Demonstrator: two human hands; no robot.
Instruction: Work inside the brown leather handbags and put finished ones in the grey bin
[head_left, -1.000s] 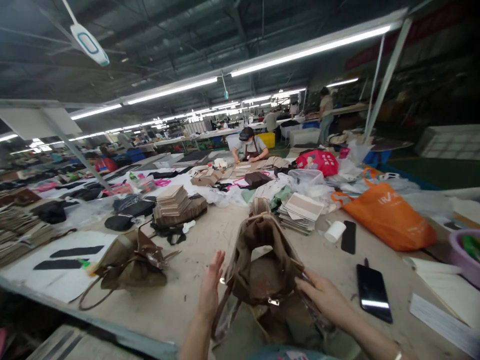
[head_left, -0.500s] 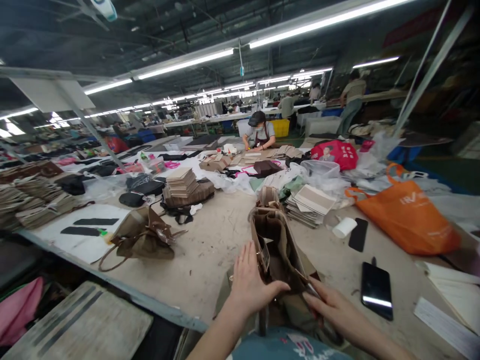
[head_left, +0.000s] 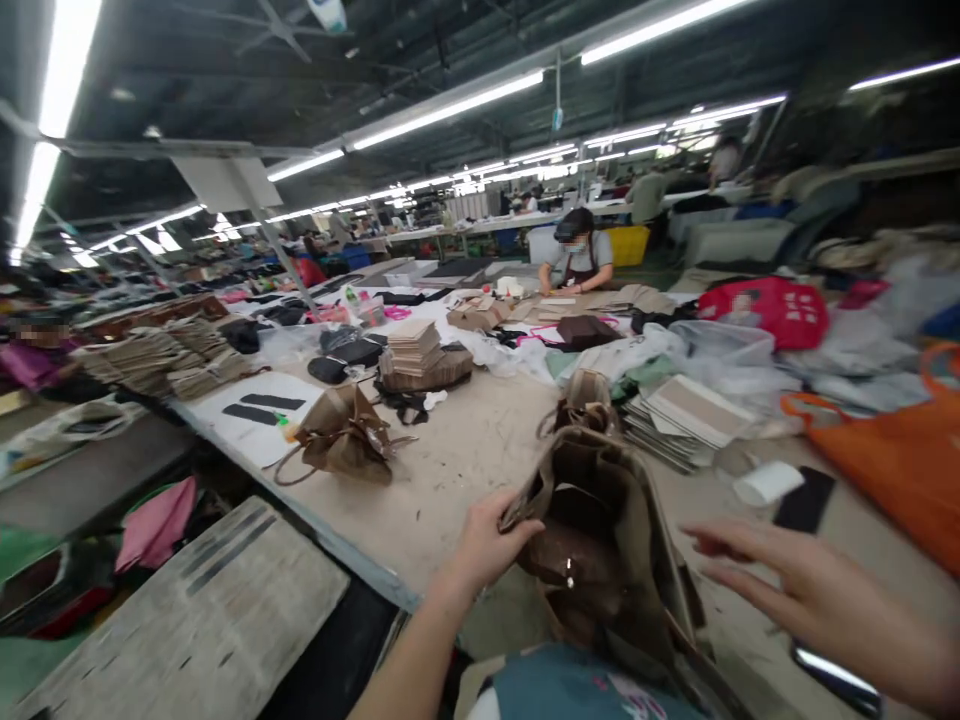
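A brown handbag (head_left: 651,500) stands at the near edge of the table with its mouth wide, so its dark lining shows. My left hand (head_left: 487,545) pinches the bag's left rim, thumb on the inner side and fingers outside. Off the bag's right side, my right hand (head_left: 806,590) hangs in the air with fingers stretched and holding nothing; it is slightly blurred. Just beyond the bag sits a smaller brown piece with a handle (head_left: 589,400), partly hidden by the rim. A second brown bag (head_left: 345,440) lies slumped to the left.
Stacked flat panels (head_left: 690,420), a white roll (head_left: 769,484) and an orange bag (head_left: 892,450) lie to the right. A phone (head_left: 836,672) is partly under my right arm. Left, a worn board (head_left: 202,610) sits below the table edge (head_left: 360,560). A co-worker (head_left: 581,255) works opposite.
My left hand has gone from lying flat on the bag's side to gripping its rim. My right hand has let go and moved right. The bag's mouth is wider, and the view has turned left.
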